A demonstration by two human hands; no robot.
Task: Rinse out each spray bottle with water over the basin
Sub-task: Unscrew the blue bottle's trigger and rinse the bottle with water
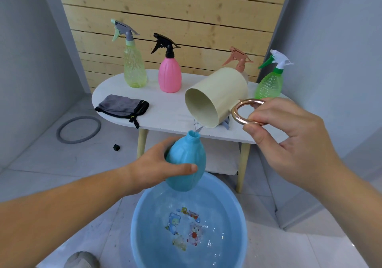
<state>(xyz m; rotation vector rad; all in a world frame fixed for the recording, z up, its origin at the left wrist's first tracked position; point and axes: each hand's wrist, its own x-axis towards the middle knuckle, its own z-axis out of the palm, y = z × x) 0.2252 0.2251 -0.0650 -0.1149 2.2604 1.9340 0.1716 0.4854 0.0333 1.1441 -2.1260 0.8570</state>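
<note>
- Fingers (165,145) of your left hand (153,164) curl round the blue bottle (186,160), thumb across its front. You hold it just above the far rim of the basin (134,222), which has water in it.
- Its long axis runs nearly upright, open neck on top and leaning slightly right, towards the cup (219,94).
- Your right hand (289,135), higher and to the right, pinches the cup's ring handle (235,110) between thumb and fingertips. The cup lies tipped, mouth down-left.
- A thin stream (197,126) drops from the cup's lip to the bottle's neck, so keep the lip right over the opening.
- Beyond, four capped spray bottles (170,75) and a cloth (124,106) sit on the table (165,114).
</note>
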